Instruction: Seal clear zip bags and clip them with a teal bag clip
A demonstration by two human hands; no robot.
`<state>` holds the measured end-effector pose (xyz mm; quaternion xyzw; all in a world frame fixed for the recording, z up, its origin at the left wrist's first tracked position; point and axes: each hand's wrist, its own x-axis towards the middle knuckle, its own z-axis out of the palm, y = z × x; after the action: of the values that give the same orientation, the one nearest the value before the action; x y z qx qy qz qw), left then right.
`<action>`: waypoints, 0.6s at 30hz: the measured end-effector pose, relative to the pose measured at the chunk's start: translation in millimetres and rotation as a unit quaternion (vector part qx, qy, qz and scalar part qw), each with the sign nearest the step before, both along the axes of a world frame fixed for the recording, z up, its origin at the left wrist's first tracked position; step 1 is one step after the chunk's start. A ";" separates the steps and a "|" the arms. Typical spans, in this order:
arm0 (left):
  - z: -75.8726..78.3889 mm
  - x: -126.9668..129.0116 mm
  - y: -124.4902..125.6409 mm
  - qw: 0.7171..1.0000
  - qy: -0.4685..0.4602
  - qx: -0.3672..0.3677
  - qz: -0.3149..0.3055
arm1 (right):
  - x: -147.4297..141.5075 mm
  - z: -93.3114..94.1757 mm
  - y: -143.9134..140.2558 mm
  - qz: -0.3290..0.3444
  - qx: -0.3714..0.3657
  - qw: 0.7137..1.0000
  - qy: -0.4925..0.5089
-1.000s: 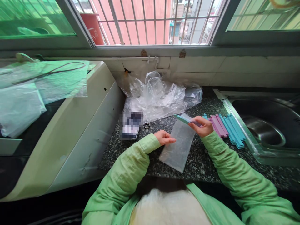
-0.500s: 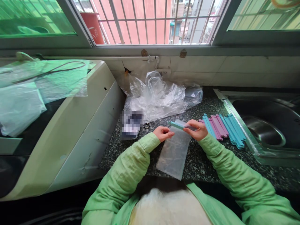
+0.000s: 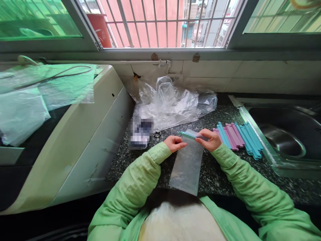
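So the right hand pinches a teal clip onto the clear bag's top on the counter, left hand gripping its edge, spare clips still waiting.

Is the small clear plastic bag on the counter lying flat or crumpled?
Flat: the small clear plastic bag lies spread and smooth on the speckled stone counter, its top edge under a teal sealing clip.
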<state>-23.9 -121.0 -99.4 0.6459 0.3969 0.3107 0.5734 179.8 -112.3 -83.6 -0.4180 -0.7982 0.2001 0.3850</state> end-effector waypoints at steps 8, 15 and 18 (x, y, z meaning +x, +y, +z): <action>8.9 1.3 -1.4 0.996 -0.046 -0.028 0.071 | -10.0 -3.3 -4.0 0.050 -0.028 0.998 -0.024; 12.0 -2.9 2.3 0.985 -0.082 0.032 0.146 | -11.5 -9.2 0.6 -0.042 -0.132 0.986 0.089; 12.6 -8.1 6.0 0.972 -0.092 0.047 0.209 | -10.0 -14.5 4.3 -0.043 -0.199 0.969 0.137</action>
<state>-32.0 -115.0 -86.9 0.5434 0.4538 0.4998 0.4989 169.8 -108.0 -98.2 -0.4888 -0.6633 0.3932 0.4082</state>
